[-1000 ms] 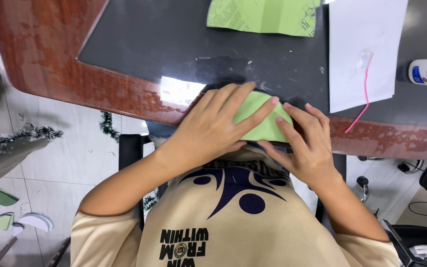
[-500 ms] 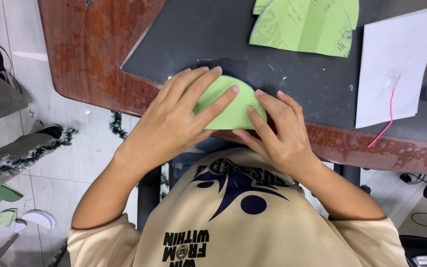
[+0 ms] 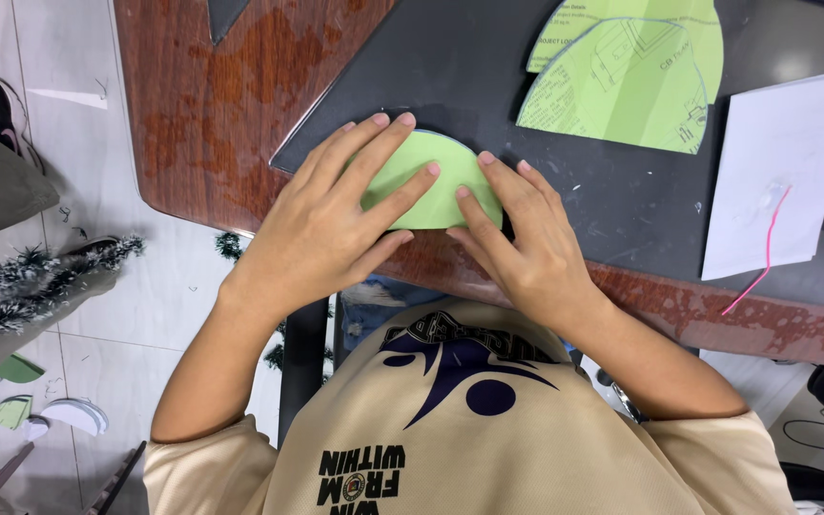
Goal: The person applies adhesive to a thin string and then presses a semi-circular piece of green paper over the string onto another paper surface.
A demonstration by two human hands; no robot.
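While both hands lie flat, L hand (image 3: 321, 224) & R hand (image 3: 526, 253) gripping nothing, press green paper (image 3: 426, 186) at desk (image 3: 193, 114) near edge; best crease w/ even fingertip pressure.

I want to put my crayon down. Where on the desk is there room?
The dark mat is bare between the hands and the green fan-shaped sheets. The wooden desk corner at the left is bare too. Crowded: around the folded green paper and the white paper.
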